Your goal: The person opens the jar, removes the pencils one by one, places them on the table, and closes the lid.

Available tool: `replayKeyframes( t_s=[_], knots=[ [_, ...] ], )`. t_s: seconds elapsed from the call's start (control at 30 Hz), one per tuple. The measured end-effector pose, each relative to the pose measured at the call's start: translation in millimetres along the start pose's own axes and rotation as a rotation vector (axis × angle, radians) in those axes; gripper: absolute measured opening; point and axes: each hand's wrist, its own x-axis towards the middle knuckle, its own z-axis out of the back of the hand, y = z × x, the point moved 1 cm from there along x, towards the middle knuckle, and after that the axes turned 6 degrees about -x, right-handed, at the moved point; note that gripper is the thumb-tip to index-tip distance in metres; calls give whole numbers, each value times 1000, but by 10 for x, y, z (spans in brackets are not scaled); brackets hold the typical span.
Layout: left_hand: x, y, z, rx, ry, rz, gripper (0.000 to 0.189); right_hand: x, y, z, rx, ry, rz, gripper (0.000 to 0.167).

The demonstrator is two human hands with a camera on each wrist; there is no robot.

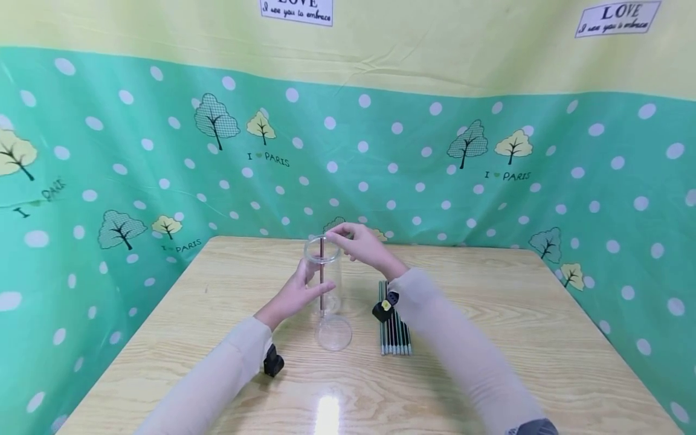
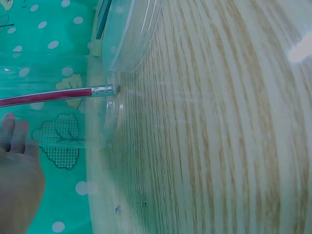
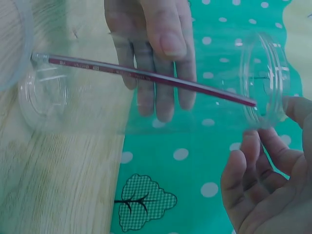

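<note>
A clear plastic jar (image 1: pixel 336 275) stands upright, with my left hand (image 1: pixel 296 295) wrapped around its side, thumb in front and fingers behind. Inside it a single maroon pencil (image 3: pixel 146 75) leans, its silver eraser end down at the jar's bottom and its other end just within the mouth. My right hand (image 1: pixel 365 244) is at the jar's rim (image 3: pixel 265 80), thumb and fingertips touching it, the fingers loosely bent and apart from the pencil. In the left wrist view, part of my left hand (image 2: pixel 19 170) shows beside the jar wall.
A clear round lid (image 1: pixel 333 333) lies on the wooden table (image 1: pixel 244 393) just in front of the jar. To its right several dark striped pencils (image 1: pixel 396 338) lie side by side, partly under my right forearm. A green and yellow curtain (image 1: pixel 326 139) hangs behind the table.
</note>
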Motion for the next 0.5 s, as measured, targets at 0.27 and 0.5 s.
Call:
replayKeyframes(
  t_s=[0.27, 0.5],
  knots=[
    [19, 17, 5, -12, 6, -22, 75, 83, 95, -73, -102, -42, 30, 28],
    [0, -16, 0, -28, 3, -14, 80, 149, 135, -60, -135, -23, 33, 24]
  ],
)
